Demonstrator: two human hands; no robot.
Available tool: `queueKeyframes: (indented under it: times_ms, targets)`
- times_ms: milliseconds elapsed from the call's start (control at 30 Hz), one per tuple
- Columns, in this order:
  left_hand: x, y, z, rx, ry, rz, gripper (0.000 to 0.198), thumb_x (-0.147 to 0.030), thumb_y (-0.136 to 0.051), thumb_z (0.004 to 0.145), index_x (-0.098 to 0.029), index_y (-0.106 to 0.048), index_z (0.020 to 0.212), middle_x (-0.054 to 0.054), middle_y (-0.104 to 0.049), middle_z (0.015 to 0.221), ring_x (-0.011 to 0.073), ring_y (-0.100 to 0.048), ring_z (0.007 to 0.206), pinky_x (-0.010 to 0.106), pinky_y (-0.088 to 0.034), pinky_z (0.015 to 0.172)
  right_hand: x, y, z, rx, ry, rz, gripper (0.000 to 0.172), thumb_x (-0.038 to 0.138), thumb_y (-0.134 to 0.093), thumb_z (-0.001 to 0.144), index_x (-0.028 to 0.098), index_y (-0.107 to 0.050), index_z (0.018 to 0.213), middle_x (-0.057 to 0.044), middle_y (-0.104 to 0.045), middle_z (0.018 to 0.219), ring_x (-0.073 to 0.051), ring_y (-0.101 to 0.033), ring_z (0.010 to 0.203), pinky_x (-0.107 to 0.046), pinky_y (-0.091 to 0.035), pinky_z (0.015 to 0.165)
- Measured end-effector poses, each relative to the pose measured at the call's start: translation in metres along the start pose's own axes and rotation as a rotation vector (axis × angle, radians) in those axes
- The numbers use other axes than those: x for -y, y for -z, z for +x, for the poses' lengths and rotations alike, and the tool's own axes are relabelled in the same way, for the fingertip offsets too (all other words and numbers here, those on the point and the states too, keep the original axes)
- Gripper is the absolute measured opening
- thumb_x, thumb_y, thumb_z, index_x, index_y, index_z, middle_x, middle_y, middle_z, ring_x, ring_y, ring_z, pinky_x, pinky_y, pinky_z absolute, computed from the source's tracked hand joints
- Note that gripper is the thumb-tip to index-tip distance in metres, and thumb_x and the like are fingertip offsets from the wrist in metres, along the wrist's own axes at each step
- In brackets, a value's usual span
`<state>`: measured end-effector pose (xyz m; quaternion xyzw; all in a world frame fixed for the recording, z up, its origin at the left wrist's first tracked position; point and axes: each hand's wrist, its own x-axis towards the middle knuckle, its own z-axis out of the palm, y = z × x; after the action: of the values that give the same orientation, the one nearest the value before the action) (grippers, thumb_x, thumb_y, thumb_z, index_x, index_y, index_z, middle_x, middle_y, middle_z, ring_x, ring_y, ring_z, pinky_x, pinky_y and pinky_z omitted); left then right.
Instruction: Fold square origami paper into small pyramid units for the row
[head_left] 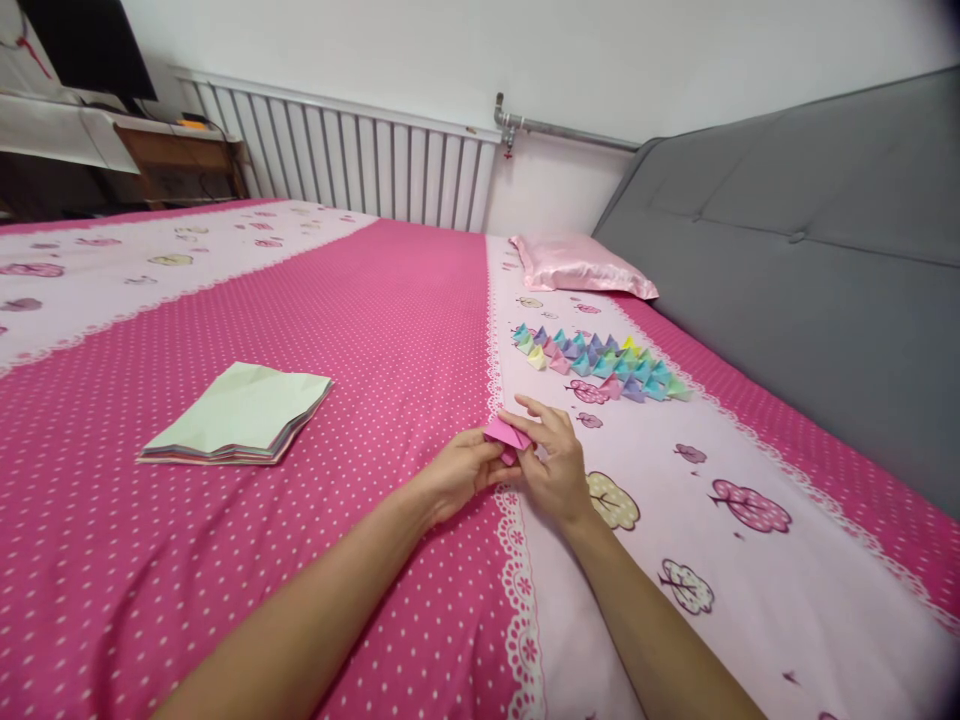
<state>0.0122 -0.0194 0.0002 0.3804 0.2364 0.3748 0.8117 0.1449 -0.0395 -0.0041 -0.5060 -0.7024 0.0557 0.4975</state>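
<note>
- Above the white printed lace border (516, 570) of the pink, white-dotted cloth bedspread (420, 280): a small bright-pink folded paper piece (508, 433), held between both hands.
- Grip: the left hand (466, 468) pinches the piece's left side; the right hand (553, 455) holds its right side, fingers narrowly closed (they cover part of the paper, so the exact fold cannot be told).
- Risk, as judged: uneven pinching could skew a crease; a loosened hold could drop the piece.
- Further risk: a tug on the soft bedspread could topple the small, pointed, multicoloured paper shapes (582, 364) beyond the right hand.
- Containers: none seen; shapes and the flat, green-topped stack of paper sheets (236, 410) rest directly on cloth.
</note>
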Motion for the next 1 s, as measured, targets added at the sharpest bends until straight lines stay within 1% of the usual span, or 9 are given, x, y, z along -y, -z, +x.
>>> queueKeyframes:
  times_ms: [133, 267, 367, 467, 567, 700, 833, 933, 1000]
  targets:
    - [-0.007, 0.004, 0.0, -0.067, -0.014, -0.047, 0.018, -0.002, -0.05, 0.071, -0.01, -0.063, 0.079, 0.007, -0.065, 0.077, 0.011, -0.06, 0.07, 0.023, -0.049, 0.073, -0.003, 0.003, 0.0, 0.14, 0.026, 0.033, 0.049, 0.012, -0.041, 0.074, 0.03, -0.055, 0.117, 0.002, -0.038, 0.136, -0.023, -0.033, 0.12, -0.045, -0.027, 0.101]
    - [-0.011, 0.006, -0.001, -0.024, -0.033, -0.094, 0.017, -0.007, -0.047, 0.07, -0.01, -0.063, 0.074, 0.006, -0.064, 0.074, 0.0106, -0.058, 0.068, 0.024, -0.048, 0.073, -0.004, 0.006, 0.0, 0.223, 0.079, 0.037, 0.047, 0.021, -0.038, 0.079, 0.028, -0.046, 0.125, 0.003, -0.023, 0.144, -0.025, -0.024, 0.126, -0.049, -0.021, 0.102]
    - [-0.01, 0.006, -0.001, 0.007, -0.071, -0.043, 0.008, -0.016, -0.056, 0.074, -0.012, -0.062, 0.071, 0.003, -0.061, 0.071, 0.0098, -0.057, 0.069, 0.026, -0.047, 0.077, 0.001, 0.006, 0.0, 0.196, 0.07, -0.003, 0.041, 0.024, -0.033, 0.085, 0.03, -0.049, 0.123, 0.003, -0.022, 0.144, -0.023, -0.022, 0.127, -0.049, -0.019, 0.103]
    - [-0.007, 0.007, 0.0, 0.018, -0.099, 0.03, 0.01, -0.021, -0.064, 0.072, -0.012, -0.063, 0.076, 0.001, -0.06, 0.071, 0.0085, -0.057, 0.07, 0.025, -0.045, 0.08, 0.005, 0.003, 0.001, 0.143, 0.029, 0.025, 0.035, 0.026, -0.036, 0.087, 0.03, -0.055, 0.117, 0.001, -0.03, 0.141, -0.022, -0.027, 0.125, -0.047, -0.021, 0.103]
    - [-0.005, 0.008, 0.001, 0.02, -0.096, 0.083, 0.019, -0.023, -0.069, 0.068, -0.013, -0.064, 0.083, 0.003, -0.062, 0.074, 0.0099, -0.058, 0.072, 0.027, -0.046, 0.08, 0.003, 0.001, 0.003, 0.06, -0.067, 0.183, 0.03, 0.029, -0.046, 0.084, 0.028, -0.059, 0.111, -0.004, -0.044, 0.131, -0.021, -0.04, 0.116, -0.043, -0.031, 0.098]
    - [-0.004, 0.007, 0.0, 0.019, -0.042, 0.211, 0.023, -0.027, -0.071, 0.065, -0.01, -0.066, 0.079, 0.005, -0.064, 0.072, 0.0126, -0.06, 0.072, 0.028, -0.046, 0.077, -0.006, -0.002, 0.004, -0.052, -0.3, 0.449, 0.04, 0.034, -0.059, 0.075, 0.022, -0.057, 0.113, -0.006, -0.062, 0.1, -0.017, -0.056, 0.085, -0.035, -0.045, 0.08]
    - [-0.001, 0.007, -0.002, 0.073, -0.029, 0.309, 0.024, -0.033, -0.068, 0.068, -0.01, -0.066, 0.072, 0.004, -0.063, 0.066, 0.0108, -0.058, 0.063, 0.024, -0.044, 0.066, -0.008, -0.002, 0.004, 0.031, -0.446, 0.613, 0.026, 0.037, -0.064, 0.07, 0.017, -0.067, 0.087, -0.003, -0.065, 0.078, -0.015, -0.056, 0.07, -0.028, -0.046, 0.066]
    - [0.001, 0.009, -0.003, 0.121, -0.036, 0.367, 0.026, -0.035, -0.065, 0.07, -0.009, -0.065, 0.069, 0.005, -0.063, 0.063, 0.0094, -0.056, 0.057, 0.023, -0.043, 0.06, -0.003, 0.0, 0.003, 0.074, -0.498, 0.679, 0.021, 0.037, -0.067, 0.067, 0.016, -0.066, 0.069, -0.001, -0.062, 0.065, -0.012, -0.053, 0.058, -0.024, -0.043, 0.055]
    - [0.002, 0.01, -0.003, 0.096, -0.003, 0.402, 0.028, -0.036, -0.066, 0.069, -0.008, -0.066, 0.072, 0.007, -0.065, 0.066, 0.0111, -0.058, 0.058, 0.025, -0.044, 0.061, 0.0, 0.001, 0.003, 0.072, -0.53, 0.719, 0.02, 0.036, -0.067, 0.066, 0.015, -0.065, 0.065, 0.0, -0.06, 0.059, -0.01, -0.05, 0.052, -0.022, -0.04, 0.049]
